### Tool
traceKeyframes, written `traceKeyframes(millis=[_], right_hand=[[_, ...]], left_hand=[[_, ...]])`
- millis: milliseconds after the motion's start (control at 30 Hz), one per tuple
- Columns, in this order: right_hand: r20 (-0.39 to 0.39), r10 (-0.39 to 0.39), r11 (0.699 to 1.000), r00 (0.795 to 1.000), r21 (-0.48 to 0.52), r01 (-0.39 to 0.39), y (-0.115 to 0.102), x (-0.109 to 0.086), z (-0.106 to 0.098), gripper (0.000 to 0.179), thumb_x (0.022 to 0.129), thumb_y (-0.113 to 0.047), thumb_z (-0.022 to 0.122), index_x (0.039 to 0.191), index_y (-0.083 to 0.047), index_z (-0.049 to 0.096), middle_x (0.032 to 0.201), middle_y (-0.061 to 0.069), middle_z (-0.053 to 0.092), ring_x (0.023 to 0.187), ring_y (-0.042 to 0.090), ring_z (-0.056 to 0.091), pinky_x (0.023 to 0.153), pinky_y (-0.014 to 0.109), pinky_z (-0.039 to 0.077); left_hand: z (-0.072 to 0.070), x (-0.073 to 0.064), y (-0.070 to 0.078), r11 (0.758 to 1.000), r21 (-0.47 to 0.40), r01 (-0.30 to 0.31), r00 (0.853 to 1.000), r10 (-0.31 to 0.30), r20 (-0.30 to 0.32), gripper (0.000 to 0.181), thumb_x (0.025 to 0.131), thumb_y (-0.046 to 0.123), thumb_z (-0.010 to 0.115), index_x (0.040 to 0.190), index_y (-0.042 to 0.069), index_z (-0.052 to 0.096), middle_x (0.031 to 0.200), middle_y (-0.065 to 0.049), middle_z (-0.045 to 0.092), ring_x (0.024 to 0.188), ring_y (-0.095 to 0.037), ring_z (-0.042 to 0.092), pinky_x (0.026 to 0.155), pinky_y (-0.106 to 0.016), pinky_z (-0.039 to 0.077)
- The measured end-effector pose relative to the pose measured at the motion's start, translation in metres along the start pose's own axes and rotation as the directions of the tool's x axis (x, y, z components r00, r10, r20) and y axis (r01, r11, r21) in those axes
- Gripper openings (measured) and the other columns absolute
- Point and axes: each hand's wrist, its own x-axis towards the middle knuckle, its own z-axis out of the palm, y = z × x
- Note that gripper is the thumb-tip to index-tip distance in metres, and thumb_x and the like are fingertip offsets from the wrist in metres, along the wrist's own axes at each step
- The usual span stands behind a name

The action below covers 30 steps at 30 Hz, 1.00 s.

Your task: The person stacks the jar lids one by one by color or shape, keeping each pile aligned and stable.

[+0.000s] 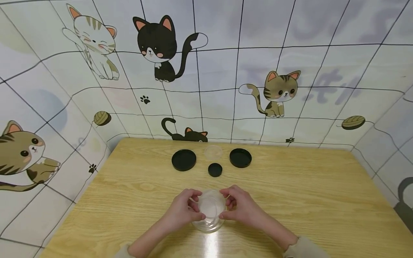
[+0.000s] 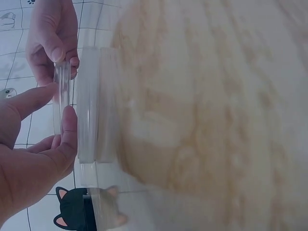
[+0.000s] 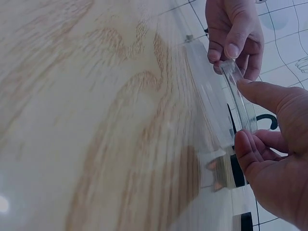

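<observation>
A small clear round dish (image 1: 212, 205) is held level between both hands. My left hand (image 1: 182, 208) pinches its left rim with thumb and fingers. On the opposite rim, the right hand (image 1: 241, 206) grips it the same way. Below it, larger clear round dishes (image 1: 208, 228) rest on the table, partly hidden by the held one in the head view. In the left wrist view the held dish (image 2: 61, 98) appears edge-on, a small gap apart from the larger clear dishes (image 2: 87, 106). The right wrist view also shows the held dish (image 3: 240, 101) between the fingers.
Farther back on the wooden table (image 1: 306, 190) lie a large black round lid (image 1: 184, 160), another black lid (image 1: 240, 158) and a small black lid (image 1: 215, 170). A clear disc (image 1: 213, 153) lies among them. Cat-patterned cloth (image 1: 219, 100) rises behind the table.
</observation>
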Motion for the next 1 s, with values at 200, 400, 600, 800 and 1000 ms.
traceKeyframes(millis=[200,400,600,800,1000], right_hand=[[0.005,-0.012,1.000,1.000,0.001,0.012,-0.001,0.003,0.008,0.064,0.074,-0.012,0.093,0.127,0.007,0.063,0.100,0.005,0.057,0.082,0.014,0.058,0.073,0.025,0.054],[0.028,-0.004,1.000,1.000,-0.003,0.004,-0.004,0.005,0.014,0.066,0.075,-0.015,0.093,0.130,0.006,0.062,0.098,0.004,0.055,0.081,0.014,0.056,0.071,0.025,0.052],[0.030,-0.013,1.000,0.999,-0.020,0.014,-0.009,0.005,0.020,0.066,0.074,-0.013,0.093,0.129,0.007,0.062,0.091,0.002,0.052,0.074,0.012,0.052,0.064,0.023,0.049],[0.039,-0.027,0.999,0.999,-0.038,0.028,-0.011,0.008,0.025,0.063,0.073,-0.010,0.092,0.126,0.008,0.063,0.090,0.001,0.053,0.073,0.010,0.052,0.065,0.023,0.049],[0.053,-0.021,0.999,0.998,-0.043,0.023,-0.014,0.010,0.027,0.058,0.073,-0.008,0.091,0.123,0.006,0.064,0.091,0.000,0.054,0.074,0.010,0.053,0.066,0.022,0.050]], left_hand=[[-0.006,-0.004,-0.003,1.000,0.011,-0.002,1.000,0.002,-0.006,0.062,0.073,-0.005,0.089,0.126,-0.010,0.058,0.105,-0.013,0.052,0.084,-0.022,0.062,0.065,-0.023,0.053],[-0.011,-0.012,-0.004,1.000,0.011,0.009,1.000,-0.008,-0.014,0.063,0.072,-0.004,0.089,0.126,-0.011,0.058,0.104,-0.012,0.051,0.082,-0.021,0.062,0.064,-0.022,0.054],[-0.016,-0.016,-0.006,1.000,0.024,0.017,1.000,-0.017,-0.011,0.063,0.073,-0.003,0.089,0.127,-0.010,0.057,0.106,-0.012,0.051,0.082,-0.021,0.062,0.063,-0.024,0.054],[-0.018,-0.019,-0.009,0.999,0.042,0.018,1.000,-0.017,-0.017,0.063,0.072,-0.005,0.089,0.126,-0.011,0.058,0.105,-0.012,0.052,0.081,-0.022,0.061,0.064,-0.023,0.054],[-0.018,-0.020,-0.013,0.996,0.088,0.001,1.000,0.001,-0.019,0.062,0.070,-0.006,0.089,0.125,-0.009,0.059,0.102,-0.010,0.052,0.079,-0.019,0.062,0.064,-0.022,0.052]])
